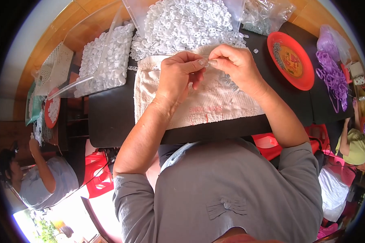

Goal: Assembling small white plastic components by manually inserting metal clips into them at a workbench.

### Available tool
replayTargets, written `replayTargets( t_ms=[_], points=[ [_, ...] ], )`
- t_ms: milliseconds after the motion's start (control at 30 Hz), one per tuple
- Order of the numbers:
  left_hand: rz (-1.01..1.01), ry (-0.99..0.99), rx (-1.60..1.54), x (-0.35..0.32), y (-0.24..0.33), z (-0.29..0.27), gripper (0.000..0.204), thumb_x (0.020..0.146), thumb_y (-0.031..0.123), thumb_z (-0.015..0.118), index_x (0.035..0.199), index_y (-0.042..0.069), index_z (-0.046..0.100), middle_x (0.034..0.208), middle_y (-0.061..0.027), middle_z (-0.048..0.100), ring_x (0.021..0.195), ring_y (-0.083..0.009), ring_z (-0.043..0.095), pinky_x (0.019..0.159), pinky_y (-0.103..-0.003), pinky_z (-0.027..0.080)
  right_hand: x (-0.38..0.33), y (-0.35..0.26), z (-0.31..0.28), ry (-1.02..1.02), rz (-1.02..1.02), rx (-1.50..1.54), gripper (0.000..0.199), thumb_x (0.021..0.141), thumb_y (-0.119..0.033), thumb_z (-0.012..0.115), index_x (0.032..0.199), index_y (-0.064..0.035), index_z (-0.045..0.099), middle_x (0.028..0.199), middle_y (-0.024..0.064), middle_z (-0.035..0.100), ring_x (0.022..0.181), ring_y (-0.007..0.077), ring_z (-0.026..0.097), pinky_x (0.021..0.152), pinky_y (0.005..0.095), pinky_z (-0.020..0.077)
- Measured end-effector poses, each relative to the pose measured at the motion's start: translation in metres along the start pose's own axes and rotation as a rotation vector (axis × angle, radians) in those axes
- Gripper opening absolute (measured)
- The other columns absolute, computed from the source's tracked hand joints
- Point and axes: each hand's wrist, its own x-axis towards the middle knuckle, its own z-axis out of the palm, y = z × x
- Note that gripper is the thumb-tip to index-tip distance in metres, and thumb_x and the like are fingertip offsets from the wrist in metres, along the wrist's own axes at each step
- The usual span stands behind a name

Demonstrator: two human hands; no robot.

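Observation:
My left hand (pixel 178 75) and my right hand (pixel 235 65) meet fingertip to fingertip above a white towel (pixel 207 107) spread on the black table (pixel 109 117). Between the pinched fingers of both hands sits a small clear plastic piece (pixel 207 63). A little heap of clear pieces (pixel 227 83) lies on the towel under my right hand. Just beyond the hands rises a big pile of small white plastic parts (pixel 186 24).
A second heap of white parts (pixel 107 60) lies in clear plastic at the left. A red plate (pixel 292 60) and purple strips (pixel 332 75) sit at the right. A person in light blue sits lower left (pixel 48 178), another at right (pixel 353 146). Red stools stand below the table.

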Motion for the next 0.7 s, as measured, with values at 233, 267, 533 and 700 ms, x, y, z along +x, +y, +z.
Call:
replayTargets(
  t_ms=[233,267,533,700],
  points=[
    [0.028,0.011,0.000,0.001,-0.003,0.000,0.008,0.084,0.001,0.066,0.085,-0.005,0.062,0.068,-0.0099,0.062,0.048,-0.0131,0.054,0.040,-0.025,0.041,0.000,-0.002,0.000,-0.043,0.143,0.052,0.010,0.090,-0.010,0.061,0.088,-0.0003,0.060,0.069,-0.0030,0.053,0.065,0.0043,0.047,0.057,0.0210,0.0396],
    [0.027,0.012,-0.001,0.000,-0.003,0.000,0.008,0.084,0.001,0.066,0.085,-0.005,0.062,0.068,-0.0099,0.062,0.048,-0.0131,0.054,0.040,-0.025,0.041,-0.001,-0.002,0.001,-0.035,0.131,0.056,0.010,0.090,-0.010,0.061,0.088,-0.0003,0.060,0.069,-0.0029,0.052,0.065,0.0042,0.046,0.057,0.0211,0.0394],
    [0.044,0.047,0.045,-0.003,-0.004,0.006,0.008,0.084,0.001,0.066,0.086,-0.005,0.061,0.069,-0.0086,0.062,0.048,-0.0118,0.054,0.040,-0.024,0.041,-0.001,-0.004,0.002,-0.033,0.137,0.010,0.011,0.091,-0.009,0.059,0.086,-0.0002,0.056,0.068,-0.0021,0.050,0.062,0.0044,0.044,0.054,0.0224,0.0379],
    [0.077,0.090,0.051,-0.007,-0.013,0.011,0.006,0.085,0.001,0.064,0.085,-0.004,0.060,0.067,-0.0067,0.060,0.048,-0.0099,0.052,0.039,-0.023,0.039,-0.006,-0.003,0.008,-0.020,0.211,0.047,0.009,0.092,-0.009,0.056,0.086,-0.0017,0.056,0.069,-0.0022,0.052,0.061,0.0045,0.047,0.053,0.0215,0.0390]
  ],
)
